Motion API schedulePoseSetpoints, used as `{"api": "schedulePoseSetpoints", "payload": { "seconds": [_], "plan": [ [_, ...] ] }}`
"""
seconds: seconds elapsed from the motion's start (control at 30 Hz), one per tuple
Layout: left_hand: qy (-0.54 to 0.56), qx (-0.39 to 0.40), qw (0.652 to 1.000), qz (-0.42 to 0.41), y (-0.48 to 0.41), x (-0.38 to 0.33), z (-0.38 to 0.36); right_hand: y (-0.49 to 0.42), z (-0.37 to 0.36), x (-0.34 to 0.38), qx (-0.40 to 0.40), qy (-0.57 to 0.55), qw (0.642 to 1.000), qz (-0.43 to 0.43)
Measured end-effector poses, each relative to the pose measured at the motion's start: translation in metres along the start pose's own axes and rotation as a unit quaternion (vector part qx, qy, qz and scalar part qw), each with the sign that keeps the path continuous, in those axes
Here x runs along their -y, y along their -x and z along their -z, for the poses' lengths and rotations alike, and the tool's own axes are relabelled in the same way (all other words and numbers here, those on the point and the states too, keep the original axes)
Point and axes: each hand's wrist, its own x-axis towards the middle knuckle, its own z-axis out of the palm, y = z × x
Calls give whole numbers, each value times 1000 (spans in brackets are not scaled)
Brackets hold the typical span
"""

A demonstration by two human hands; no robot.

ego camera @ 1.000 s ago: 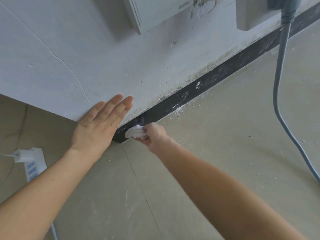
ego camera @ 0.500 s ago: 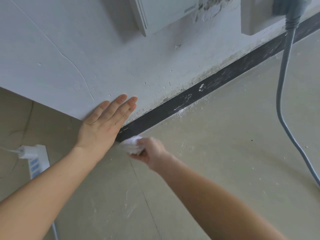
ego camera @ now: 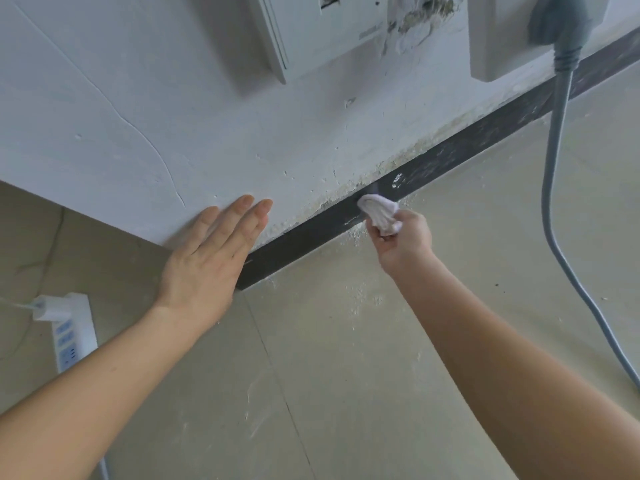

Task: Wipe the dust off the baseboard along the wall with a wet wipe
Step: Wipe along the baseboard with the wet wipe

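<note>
Nearest, a power strip (ego camera: 71, 334) lies on the floor (ego camera: 346, 393) at its left edge, and white dust (ego camera: 360, 292) is scattered close to the wall. The left hand (ego camera: 206, 263) rests flat on the wall (ego camera: 173, 133), fingers straight, holding nothing. Well apart from it, the right hand (ego camera: 403, 245) grips a bunched wipe (ego camera: 379, 214) and presses it against the dark baseboard (ego camera: 304, 239), which runs along the floor's far edge. A white speck (ego camera: 397, 181) sits on the board just beyond the wipe. Farther on, a grey cable (ego camera: 554, 202) hangs from a plug (ego camera: 564, 26) across the baseboard. The wipe may knock flaking plaster down onto cleaned board, and wetness near the plug looks unsafe.
</note>
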Motion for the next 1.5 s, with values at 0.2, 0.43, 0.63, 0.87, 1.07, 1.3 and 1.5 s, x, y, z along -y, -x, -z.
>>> {"api": "schedulePoseSetpoints", "payload": {
  "seconds": [0.2, 0.43, 0.63, 0.87, 1.07, 1.3, 1.5],
  "plan": [
    [48, -54, 997, -29, -45, -9, 9, 18, 14, -44, 32, 161, 980, -115],
    [25, -44, 998, -47, -60, -14, -1, 0, -15, -58, 123, 204, 962, -136],
    [16, -57, 997, -57, -64, -7, 1, -13, -21, 7, 44, 250, 964, -73],
    [-1, -67, 996, -51, -62, -9, 0, -13, 8, 51, -91, 1, 991, 101],
    [46, -88, 994, -54, -64, -11, -3, 12, 1, -13, -6, 125, 989, -76],
    [61, -95, 992, -63, -62, -8, -3, -11, -21, 44, 32, 184, 981, -46],
    [54, -88, 993, -56, -62, -11, -4, -8, -5, 80, -54, -40, 995, 79]
  ]
}}
